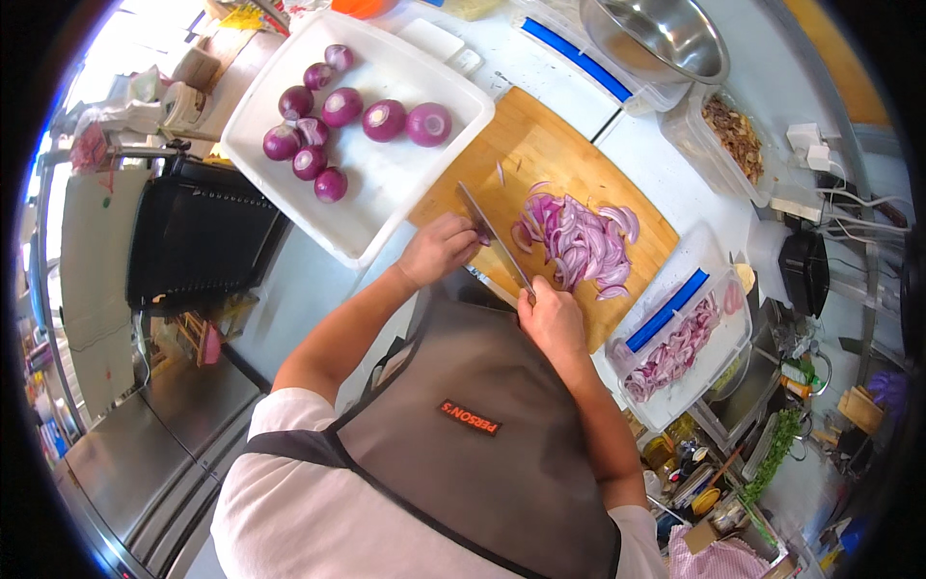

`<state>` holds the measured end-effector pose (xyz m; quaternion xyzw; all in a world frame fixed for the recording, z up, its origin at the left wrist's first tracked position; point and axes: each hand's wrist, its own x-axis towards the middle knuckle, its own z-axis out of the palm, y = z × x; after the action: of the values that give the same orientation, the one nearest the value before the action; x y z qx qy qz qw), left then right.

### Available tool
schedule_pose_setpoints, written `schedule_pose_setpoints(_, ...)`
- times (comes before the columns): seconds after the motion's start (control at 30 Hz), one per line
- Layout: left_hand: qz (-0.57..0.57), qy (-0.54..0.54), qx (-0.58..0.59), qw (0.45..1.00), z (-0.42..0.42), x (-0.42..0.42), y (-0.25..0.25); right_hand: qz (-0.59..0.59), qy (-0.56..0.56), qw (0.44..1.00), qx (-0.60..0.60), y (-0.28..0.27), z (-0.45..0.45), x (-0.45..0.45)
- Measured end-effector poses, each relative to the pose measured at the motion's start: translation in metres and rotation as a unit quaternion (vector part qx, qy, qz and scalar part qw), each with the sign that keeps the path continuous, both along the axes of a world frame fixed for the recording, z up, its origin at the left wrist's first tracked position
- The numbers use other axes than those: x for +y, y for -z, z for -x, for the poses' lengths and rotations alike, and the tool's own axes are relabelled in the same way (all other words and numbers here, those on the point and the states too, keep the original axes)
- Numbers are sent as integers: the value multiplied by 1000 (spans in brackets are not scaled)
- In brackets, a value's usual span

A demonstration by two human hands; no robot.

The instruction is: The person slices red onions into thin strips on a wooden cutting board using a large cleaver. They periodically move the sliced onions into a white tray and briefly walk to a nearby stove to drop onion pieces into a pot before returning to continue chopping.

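My right hand [554,318] grips the handle of a kitchen knife [499,242], whose blade points away over a wooden cutting board [499,137]. Pressed close to the blade's left side, my left hand [443,247] holds a piece of red onion [482,236], mostly hidden under the fingers. To the right of the knife lies a loose heap of sliced red onion [582,242]. A white plastic tray [362,250] overlaps the board's left side and holds several peeled red onions [383,120].
At the right, a clear plastic container [694,394] with a blue clip holds sliced onion. Beyond the board are a steel bowl [662,36] and a container of brown dried food [734,137]. Power adapters and cables [817,155] line the right edge.
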<state>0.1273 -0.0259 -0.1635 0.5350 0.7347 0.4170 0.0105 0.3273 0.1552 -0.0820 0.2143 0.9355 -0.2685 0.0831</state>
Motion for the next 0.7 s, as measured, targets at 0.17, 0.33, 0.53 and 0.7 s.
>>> schedule_pose_setpoints(0.17,1,4,12,1000,0,0,1,37,12,999,0,3,-5,2)
schedule_pose_setpoints(0.33,-12,-4,20,1000,-1,4,2,34,42,998,16,21,5,-1)
schedule_pose_setpoints(0.53,9,-54,-53,997,-14,44,6,103,155,979,80,-13,-24,20)
schedule_pose_setpoints(0.7,0,-79,-99,992,-12,108,-27,108,302,943,91,-40,-64,40)
